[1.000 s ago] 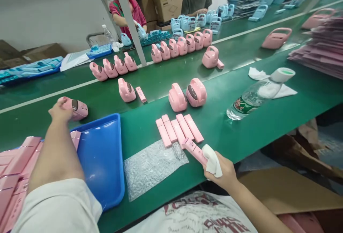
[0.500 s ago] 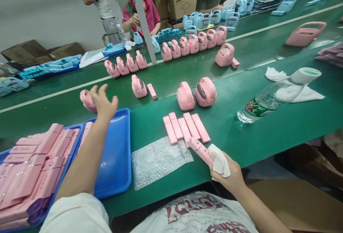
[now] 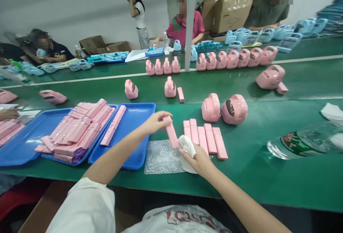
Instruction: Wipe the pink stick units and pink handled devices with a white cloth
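Observation:
My left hand (image 3: 158,121) pinches the upper end of a pink bar-shaped piece (image 3: 172,133), held tilted above the table. My right hand (image 3: 199,157) is closed on a white cloth (image 3: 187,145), which meets the bar's lower end. Beneath them lies a sheet of bubble wrap (image 3: 160,158). Several similar pink bars (image 3: 210,138) lie side by side just past my right hand. Left of my left hand, a blue tray (image 3: 136,136) holds one longer pink strip (image 3: 114,125).
Another blue tray (image 3: 92,156) is heaped with pink pieces (image 3: 77,129). Two pink handled cases (image 3: 234,109) stand beyond the bars. A water bottle (image 3: 297,145) lies at right. More pink cases (image 3: 232,59) line the belt, with co-workers across it.
My left hand was open, stretched out over the tray; it has come back right and taken the bar's upper end. The camera view has turned left.

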Motion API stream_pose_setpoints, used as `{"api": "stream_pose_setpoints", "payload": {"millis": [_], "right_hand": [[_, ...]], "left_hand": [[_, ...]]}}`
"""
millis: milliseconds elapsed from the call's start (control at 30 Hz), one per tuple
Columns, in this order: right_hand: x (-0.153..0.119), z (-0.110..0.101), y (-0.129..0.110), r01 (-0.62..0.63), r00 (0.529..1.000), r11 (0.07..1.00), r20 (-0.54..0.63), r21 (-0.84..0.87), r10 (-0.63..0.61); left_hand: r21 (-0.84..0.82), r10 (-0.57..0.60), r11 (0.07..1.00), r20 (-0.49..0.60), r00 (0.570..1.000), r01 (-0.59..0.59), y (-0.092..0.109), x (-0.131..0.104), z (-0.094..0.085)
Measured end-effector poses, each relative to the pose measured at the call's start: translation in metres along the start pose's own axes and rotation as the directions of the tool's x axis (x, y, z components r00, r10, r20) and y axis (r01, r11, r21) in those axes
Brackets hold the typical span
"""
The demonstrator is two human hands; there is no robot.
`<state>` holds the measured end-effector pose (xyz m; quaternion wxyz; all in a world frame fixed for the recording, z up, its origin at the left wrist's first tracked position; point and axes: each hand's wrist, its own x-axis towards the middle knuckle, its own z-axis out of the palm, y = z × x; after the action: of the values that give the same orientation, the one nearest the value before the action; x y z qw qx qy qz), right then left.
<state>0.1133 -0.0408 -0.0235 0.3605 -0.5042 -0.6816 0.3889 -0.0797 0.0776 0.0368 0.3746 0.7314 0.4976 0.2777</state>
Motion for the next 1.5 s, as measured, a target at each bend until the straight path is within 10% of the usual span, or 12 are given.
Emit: {"api": "stream_pose_setpoints", "payload": {"millis": [233, 600, 767, 1100, 1333, 1500], "right_hand": [[0.035, 0.026, -0.002, 0.228, 0.946, 0.96, 0.27, -0.161, -0.179], [0.016, 0.034, 0.022, 0.393, 0.854, 0.882, 0.458, -0.26, -0.246], [0.018, 0.031, 0.027, 0.504, 0.836, 0.825, 0.381, -0.255, -0.394], [0.011, 0.033, 0.026, 0.642, 0.764, 0.689, 0.351, -0.335, -0.541], [0.012, 0.027, 0.026, 0.598, 0.793, 0.729, 0.378, -0.333, -0.478], [0.013, 0.023, 0.025, 0.577, 0.809, 0.742, 0.365, -0.341, -0.461]], "left_hand": [[0.334, 0.092, 0.936, -0.533, 0.841, 0.109, -0.025, 0.072, -0.089], [0.599, -0.088, 0.688, -0.492, 0.866, 0.41, -0.087, 0.111, -0.082], [0.653, -0.146, 0.588, -0.495, 0.857, 0.478, -0.086, 0.09, -0.087], [0.541, -0.448, 0.329, -0.632, 0.632, 0.774, -0.11, -0.02, -0.108], [0.528, -0.441, 0.565, -0.456, 0.773, 0.634, -0.059, -0.031, -0.117], [0.531, -0.403, 0.748, -0.113, 0.908, 0.398, 0.01, -0.034, -0.095]]}}
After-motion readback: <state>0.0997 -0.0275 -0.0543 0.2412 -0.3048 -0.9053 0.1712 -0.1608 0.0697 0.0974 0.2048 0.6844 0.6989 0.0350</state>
